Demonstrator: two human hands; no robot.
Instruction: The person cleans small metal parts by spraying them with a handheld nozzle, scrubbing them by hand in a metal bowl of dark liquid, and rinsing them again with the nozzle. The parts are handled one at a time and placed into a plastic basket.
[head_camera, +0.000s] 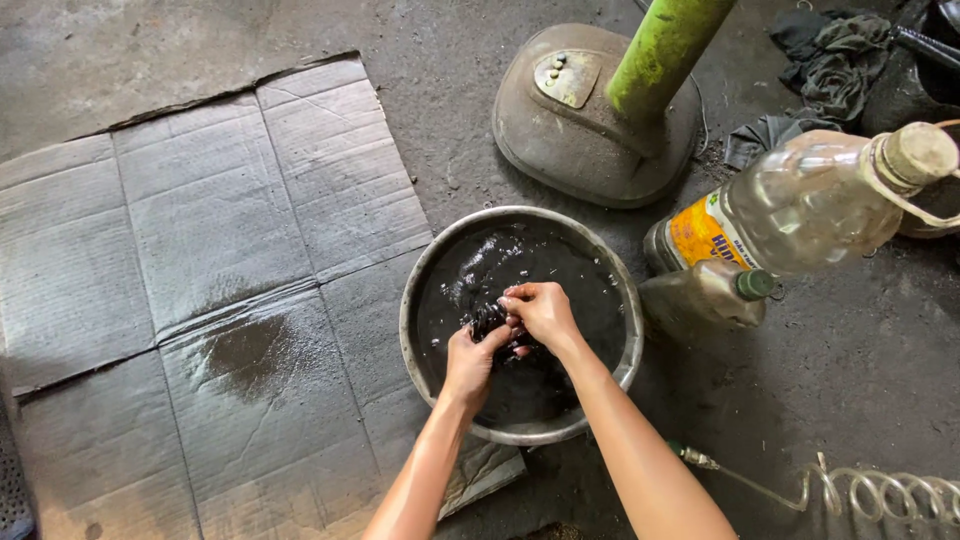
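Looking down now, we've got a wide sheet of flattened cardboard (200, 280) spread over the concrete floor (840, 380), with a dark wet stain near its middle. Up top sits the heavy base of a stand (580, 130) with a green pole (665, 45) rising out of it, and a crumpled dark rag (830, 60) beyond. To our right a big clear plastic jug (800, 200) lies on its side, a smaller grimy bottle with a green cap (710, 295) just beside it, and a coiled air hose (880, 492) snakes in lower right.

Now the round metal basin (625, 330), full of black oily liquid, half on the cardboard. Both our hands are in it, together over the centre: left hand (470, 362) coming up from below, right hand (540, 312) curled over the top. Between them is a small dark ribbed part (489, 320), clamped by the fingers, mostly smothered in grime. It sits just up and left of the left hand, under the right hand's fingertips; we can't tell its long axis.
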